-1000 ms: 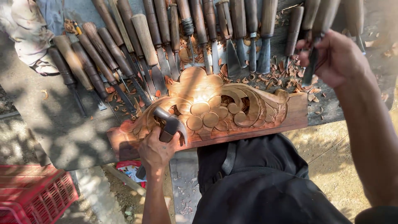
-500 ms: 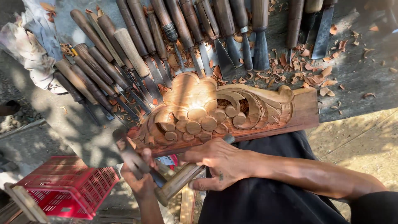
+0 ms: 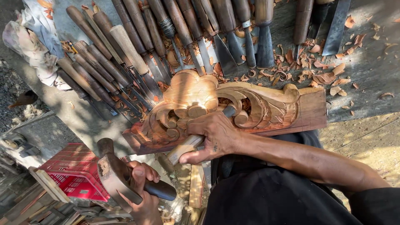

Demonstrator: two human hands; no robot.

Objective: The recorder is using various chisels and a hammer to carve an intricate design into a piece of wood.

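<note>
Right hand: my right hand [image 3: 214,137] is wrapped around the wooden handle of a chisel [image 3: 196,141], fingers closed tight on it, thumb along the underside.
Chisel: it lies at a slant, handle end toward my lap, blade end reaching into a scroll of the carved wooden panel [image 3: 233,108]; the tip itself is partly hidden behind my knuckles.
Left hand: my left hand [image 3: 141,189] grips the dark handle of a wooden mallet [image 3: 118,177], fingers curled fully round it.
Mallet: held low at my left, well apart from the chisel handle, its worn head pointing up and away from me.
Carved wooden panel: rests on the grey bench [image 3: 366,79] at its near edge, just above my lap, with leaf and scroll relief cut into it.
Row of chisels [image 3: 166,37]: laid side by side beyond the panel, handles away from me.
Wood shavings [image 3: 321,71]: scattered right of the row.
Red plastic crate [image 3: 77,171]: on the ground, left of the mallet.
</note>
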